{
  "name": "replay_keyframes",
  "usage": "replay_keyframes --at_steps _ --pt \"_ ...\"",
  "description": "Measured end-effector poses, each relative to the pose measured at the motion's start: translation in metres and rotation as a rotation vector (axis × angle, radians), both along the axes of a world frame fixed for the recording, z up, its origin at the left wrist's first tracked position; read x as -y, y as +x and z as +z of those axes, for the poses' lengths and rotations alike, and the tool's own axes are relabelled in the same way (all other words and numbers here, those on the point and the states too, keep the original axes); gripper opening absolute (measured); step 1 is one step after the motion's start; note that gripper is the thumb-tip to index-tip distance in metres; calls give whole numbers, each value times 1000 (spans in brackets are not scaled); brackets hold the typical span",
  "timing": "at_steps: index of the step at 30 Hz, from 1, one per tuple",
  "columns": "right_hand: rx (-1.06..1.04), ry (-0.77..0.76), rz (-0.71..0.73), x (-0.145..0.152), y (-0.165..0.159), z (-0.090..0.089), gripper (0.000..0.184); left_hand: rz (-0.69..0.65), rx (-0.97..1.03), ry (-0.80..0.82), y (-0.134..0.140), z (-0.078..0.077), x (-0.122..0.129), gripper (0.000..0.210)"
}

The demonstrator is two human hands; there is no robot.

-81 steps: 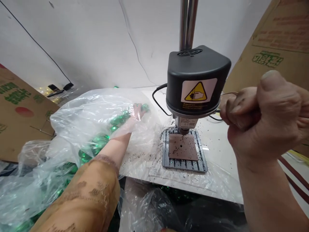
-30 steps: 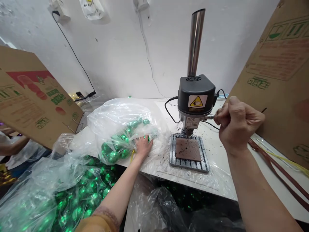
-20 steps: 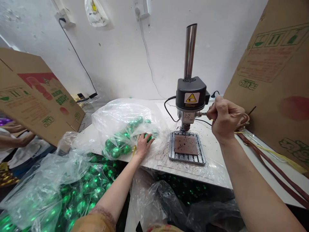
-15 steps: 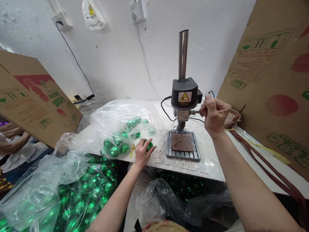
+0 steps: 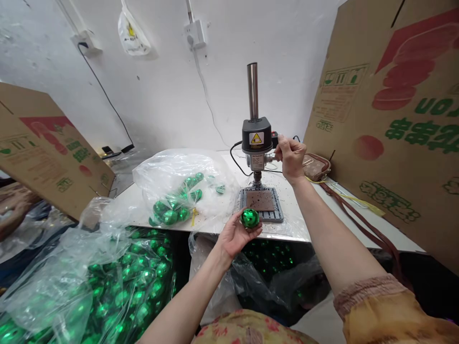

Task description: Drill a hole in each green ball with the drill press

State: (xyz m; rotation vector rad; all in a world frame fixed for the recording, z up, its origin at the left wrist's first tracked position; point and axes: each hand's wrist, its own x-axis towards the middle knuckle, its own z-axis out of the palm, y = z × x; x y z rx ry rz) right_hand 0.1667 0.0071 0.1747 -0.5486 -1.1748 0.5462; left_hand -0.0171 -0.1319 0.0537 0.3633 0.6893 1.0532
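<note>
Left hand (image 5: 235, 235) clasps a shiny green faceted ball (image 5: 250, 218) at six o'clock from a black-and-silver drill press (image 5: 256, 136), whose silvery metal lever (image 5: 270, 157) the right hand (image 5: 292, 156) grips at three.

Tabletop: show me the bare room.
Free: a tabletop wedge between the brown strap and right carton; likely a narrow strip between the drill base and right forearm. Crowded: left side, with the plastic bag; the base's front edge, where the left hand holds a green ball.

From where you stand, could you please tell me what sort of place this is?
Probably a small workshop: a drill press stands on a white table, with shiny green balls in plastic bags and cardboard boxes nearby.
</note>
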Motion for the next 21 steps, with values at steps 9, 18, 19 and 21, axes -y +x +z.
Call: replay_keyframes --at_steps 9,18,19,21 --pt "17 -104 44 -10 1 -6 42 176 12 73 6 -4 -21 32" --pt "18 -114 38 -3 0 -4 39 288 -179 293 1 -16 -57 33" --pt "17 -105 32 -2 0 -4 37 308 -253 345 2 -18 -63 38" --pt "13 -78 19 0 -1 -2 36 358 -405 432 3 -21 -78 48"
